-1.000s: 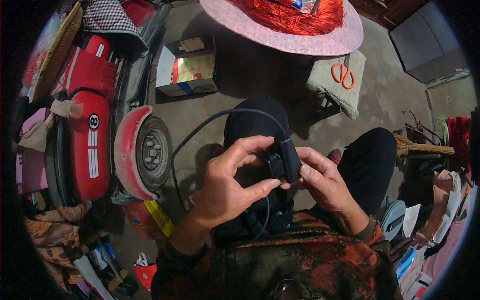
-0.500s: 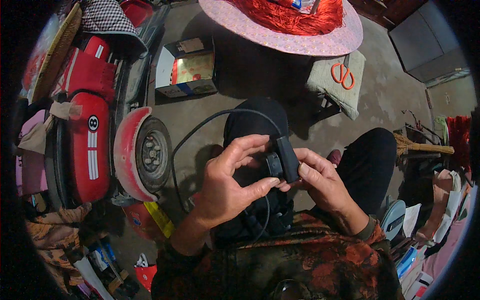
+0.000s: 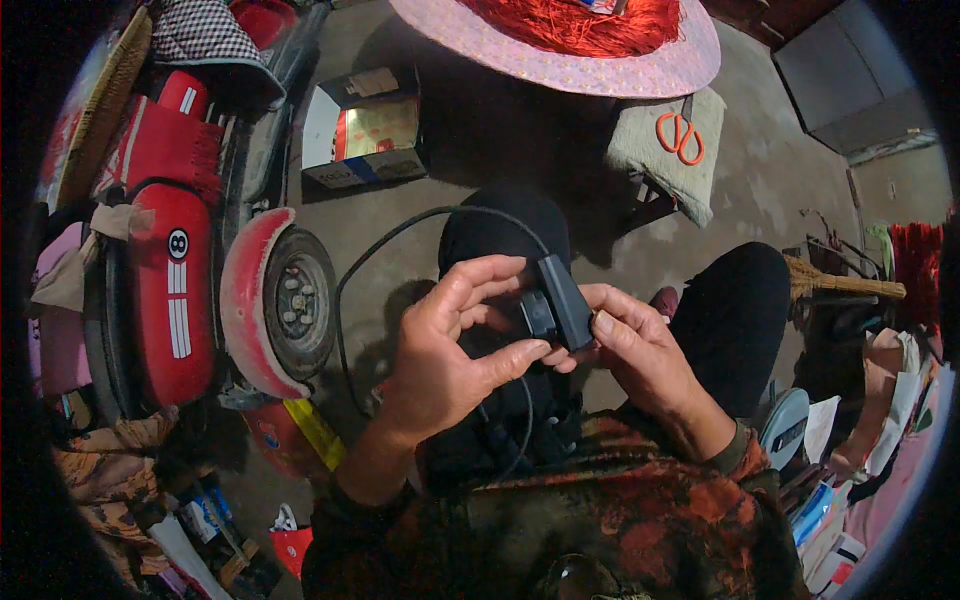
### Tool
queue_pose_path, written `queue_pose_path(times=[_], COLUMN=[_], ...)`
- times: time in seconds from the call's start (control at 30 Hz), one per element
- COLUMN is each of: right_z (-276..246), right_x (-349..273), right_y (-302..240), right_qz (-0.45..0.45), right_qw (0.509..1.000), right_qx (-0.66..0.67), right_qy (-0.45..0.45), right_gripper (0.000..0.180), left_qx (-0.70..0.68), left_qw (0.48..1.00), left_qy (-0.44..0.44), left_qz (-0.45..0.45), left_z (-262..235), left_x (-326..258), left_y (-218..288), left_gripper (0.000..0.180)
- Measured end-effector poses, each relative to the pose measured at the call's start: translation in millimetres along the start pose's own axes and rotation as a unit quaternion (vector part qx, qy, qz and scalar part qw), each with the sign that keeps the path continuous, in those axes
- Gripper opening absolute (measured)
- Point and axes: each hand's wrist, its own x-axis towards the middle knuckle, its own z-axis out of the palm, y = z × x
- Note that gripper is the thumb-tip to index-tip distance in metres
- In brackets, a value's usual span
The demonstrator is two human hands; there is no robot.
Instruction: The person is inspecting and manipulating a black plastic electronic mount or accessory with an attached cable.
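Note:
Between my hands, above my lap, is a small black box-shaped device (image 3: 568,305) with a round drum-like part (image 3: 538,314) on its left side. My right hand (image 3: 650,350) grips its right edge between thumb and fingers. My left hand (image 3: 445,345) curves round the drum side, with the thumb at its lower edge and the fingers behind and above. A black cable (image 3: 385,243) runs from the device's top in a wide loop to the left, and a dark cord (image 3: 529,425) hangs below. What the device is, I cannot make out.
A red three-wheeled vehicle (image 3: 172,300) stands at left, its wheel (image 3: 302,302) near my left arm. Ahead are an open carton (image 3: 375,168), a pink round tabletop (image 3: 560,78) bearing red strands, and a cushioned stool (image 3: 640,140) with orange-handled scissors (image 3: 681,138). A broom (image 3: 845,282) lies right.
The whole view has shifted slightly, so surroundings appear a little further left and up. The device is tilted slightly more between my hands; both keep almost the same hold.

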Motion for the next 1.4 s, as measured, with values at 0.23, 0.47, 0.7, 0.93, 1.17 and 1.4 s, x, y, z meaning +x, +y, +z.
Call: queue_pose_path(times=[0.23, 0.47, 0.7, 0.93, 1.17, 1.4], right_z=[2, 3, 0, 1, -15, -15], right_x=[-1, -3, -6, -9, -2, -2], right_y=[-3, -6, -6, -6, 11, 15], right_qz=[-0.003, -0.027, -0.033, -0.027, -0.013, -0.042], right_qw=[1.0, 0.998, 0.997, 0.999, 0.997, 0.996], right_qx=[-0.027, -0.04, -0.063, -0.025, 0.075, 0.073], right_qy=[0.009, 0.031, 0.021, 0.009, -0.01, 0.001], right_gripper=[0.039, 0.038, 0.039, 0.041, 0.049, 0.049], left_qx=[-0.014, -0.03, -0.033, 0.07, 0.148, 0.266], left_qw=[0.999, 0.999, 0.999, 0.998, 0.986, 0.955], left_qy=[-0.007, -0.012, -0.015, 0.008, 0.034, 0.068], left_qz=[-0.042, -0.025, -0.021, 0.004, 0.064, 0.116], left_z=[0, 2, 2, 6, 17, 10], left_x=[-1, -2, -4, -8, -11, -5], left_y=[3, 7, 7, 16, 9, 19], left_gripper=[0.066, 0.061, 0.061, 0.062, 0.069, 0.065])
